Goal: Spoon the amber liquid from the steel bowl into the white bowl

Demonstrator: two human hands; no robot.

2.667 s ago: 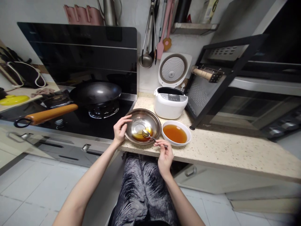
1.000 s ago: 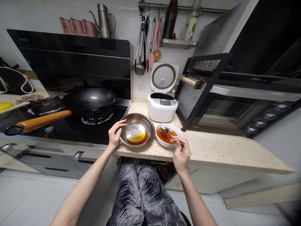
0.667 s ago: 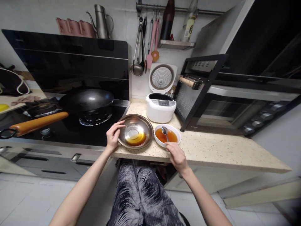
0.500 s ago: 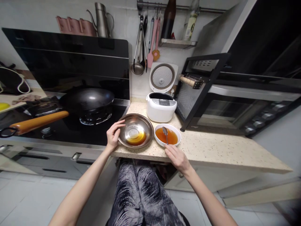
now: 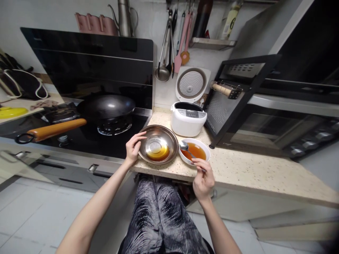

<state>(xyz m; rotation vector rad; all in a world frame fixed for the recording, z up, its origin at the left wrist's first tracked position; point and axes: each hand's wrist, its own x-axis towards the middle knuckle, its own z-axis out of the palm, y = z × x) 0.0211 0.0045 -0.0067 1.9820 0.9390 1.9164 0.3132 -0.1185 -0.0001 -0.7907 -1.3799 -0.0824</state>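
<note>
A shallow stainless steel bowl [image 5: 171, 135] stands on the counter with a pool of amber liquid in its bottom. My left hand [image 5: 133, 147] is at its left edge, fingers reaching over the rim and closed on it. Just right of the steel bowl, touching or nearly so, is a white bowl [image 5: 208, 148] of orange-brown liquid. My right hand [image 5: 203, 179] pinches the handle of a metal spoon [image 5: 183, 145], which slants across the white bowl. The spoon's head is at the bowl's left rim, above the liquid.
Behind the bowls a white rice cooker [image 5: 188, 124] stands with its lid up. A black wok [image 5: 106, 107] with an orange-brown handle [image 5: 58, 129] sits on the stove to the left. An oven [image 5: 262, 123] is at the right. Utensils hang on the wall.
My right hand has shifted right and turned, and the spoon's head has swung left and up to the white bowl's left rim. My left hand stays at the steel bowl. The view has shifted slightly.
</note>
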